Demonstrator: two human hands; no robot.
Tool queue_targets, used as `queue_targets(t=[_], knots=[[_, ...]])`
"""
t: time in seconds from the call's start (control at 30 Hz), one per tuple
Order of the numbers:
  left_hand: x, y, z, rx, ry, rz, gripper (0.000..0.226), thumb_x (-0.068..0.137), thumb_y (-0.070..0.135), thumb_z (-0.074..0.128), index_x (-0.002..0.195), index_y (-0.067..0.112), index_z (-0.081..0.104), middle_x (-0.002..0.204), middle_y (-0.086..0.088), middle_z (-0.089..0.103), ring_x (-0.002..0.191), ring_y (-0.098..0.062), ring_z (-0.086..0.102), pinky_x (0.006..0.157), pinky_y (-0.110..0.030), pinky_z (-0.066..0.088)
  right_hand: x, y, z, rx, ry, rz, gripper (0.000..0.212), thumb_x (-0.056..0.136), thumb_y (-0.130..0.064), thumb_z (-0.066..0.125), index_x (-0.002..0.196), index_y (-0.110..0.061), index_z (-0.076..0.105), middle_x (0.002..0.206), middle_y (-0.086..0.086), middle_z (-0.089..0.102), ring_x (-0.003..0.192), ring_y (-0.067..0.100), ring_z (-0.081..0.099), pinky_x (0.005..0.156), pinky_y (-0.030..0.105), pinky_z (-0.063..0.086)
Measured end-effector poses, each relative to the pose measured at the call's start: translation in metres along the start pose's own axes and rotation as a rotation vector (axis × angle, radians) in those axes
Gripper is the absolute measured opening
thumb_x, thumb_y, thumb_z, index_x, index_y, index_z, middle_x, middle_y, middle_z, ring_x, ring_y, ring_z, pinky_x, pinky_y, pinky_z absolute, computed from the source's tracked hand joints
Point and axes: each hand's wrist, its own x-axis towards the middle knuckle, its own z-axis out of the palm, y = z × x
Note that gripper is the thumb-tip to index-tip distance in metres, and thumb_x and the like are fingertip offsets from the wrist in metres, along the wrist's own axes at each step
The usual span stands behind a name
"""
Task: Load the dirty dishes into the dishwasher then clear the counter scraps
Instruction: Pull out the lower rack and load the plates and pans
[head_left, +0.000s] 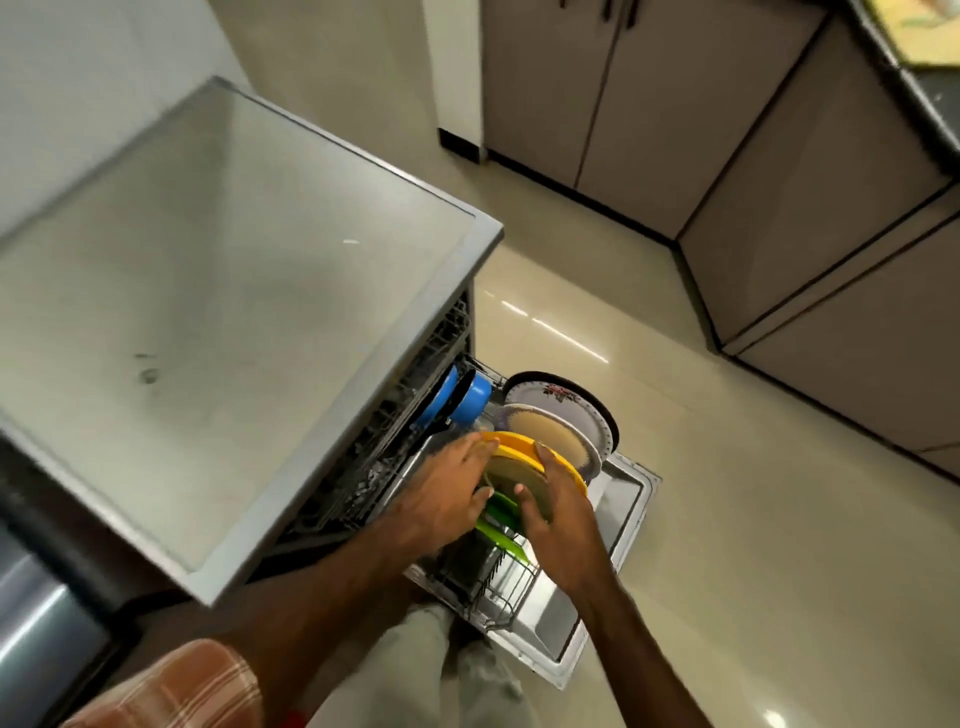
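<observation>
surface: we see the flat grey dishwasher top (234, 312) on the left, smudged, nothing on it
room: glossy cream tiled floor (727, 519); grey-beige cabinet doors (649, 104) far right, dark countertop (930, 104) above them
door: steel-lined dishwasher door (623, 499) lies open and flat
container: wire lower rack (498, 587), pulled out over the door
rack contents: white floral plate with dark rim (550, 392) farthest, cream-centred white plate (545, 434) next, both upright; round blue dishes (470, 400) to the left; green plates (501, 506) nearer
task thing: round yellow plastic plate (514, 441), on edge among the plates in the rack
left hand (441, 493): fingers fairly straight, touching the yellow plate's left rim
right hand (561, 519): pinches the right rim, thumb on the face
</observation>
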Motion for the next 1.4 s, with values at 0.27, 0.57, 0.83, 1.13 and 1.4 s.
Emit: queue_targets(t=[0.27, 0.57, 0.83, 1.13, 1.4], knots=[[-0.129, -0.018, -0.073, 0.038, 0.253, -0.227, 0.071, 0.100, 0.046, 0.047, 0.161, 0.028, 0.017, 0.170, 0.003, 0.004, 0.156, -0.018, 0.002, 0.126, -0.045, 0.011, -0.033, -0.102, 0.005, -0.046, -0.139, -0.268, 0.065, 0.104, -0.032, 0.059, 0.161, -0.031, 0.029, 0.166, -0.010, 0.032, 0.151, 0.008, 0.028, 0.118, 0.024, 0.022], [-0.312, -0.066, -0.075, 0.047, 0.504, -0.711, 0.086, 0.090, 0.076, 0.039, 0.160, 0.035, 0.010, 0.169, 0.003, -0.009, 0.153, -0.020, -0.022, 0.123, -0.044, -0.010, -0.080, -0.188, 0.098, -0.220, -0.451, -0.661, 0.071, 0.104, -0.047, 0.053, 0.164, -0.036, 0.016, 0.171, -0.010, 0.014, 0.157, 0.007, 0.010, 0.130, 0.039, 0.015], [-0.487, -0.095, -0.036, -0.058, 0.598, -0.949, 0.114, 0.066, 0.098, -0.005, 0.161, 0.036, 0.006, 0.168, 0.002, -0.017, 0.151, -0.020, -0.029, 0.125, -0.048, -0.007, -0.181, -0.236, 0.210, -0.393, -0.586, -0.916, 0.075, 0.104, -0.062, 0.037, 0.165, -0.037, 0.000, 0.173, -0.009, -0.006, 0.159, 0.011, -0.006, 0.130, 0.042, 0.003], [-0.670, -0.115, 0.029, -0.259, 0.667, -1.208, 0.094, 0.084, 0.084, 0.025, 0.161, 0.032, 0.012, 0.169, 0.000, -0.015, 0.153, -0.019, -0.022, 0.125, -0.046, -0.005, -0.312, -0.257, 0.340, -0.449, -0.852, -0.978, 0.078, 0.101, -0.063, 0.043, 0.165, -0.038, 0.006, 0.172, -0.011, -0.003, 0.158, 0.010, -0.007, 0.128, 0.037, 0.001], [-0.750, -0.148, 0.067, -0.479, 0.738, -1.386, 0.082, 0.094, 0.066, 0.049, 0.161, 0.029, 0.019, 0.170, -0.001, 0.004, 0.156, -0.022, 0.002, 0.124, -0.048, 0.016, -0.374, -0.287, 0.434, -0.632, -1.074, -1.115, 0.078, 0.102, -0.062, 0.046, 0.165, -0.037, 0.008, 0.173, -0.007, 0.004, 0.159, 0.012, 0.001, 0.130, 0.041, 0.009]])
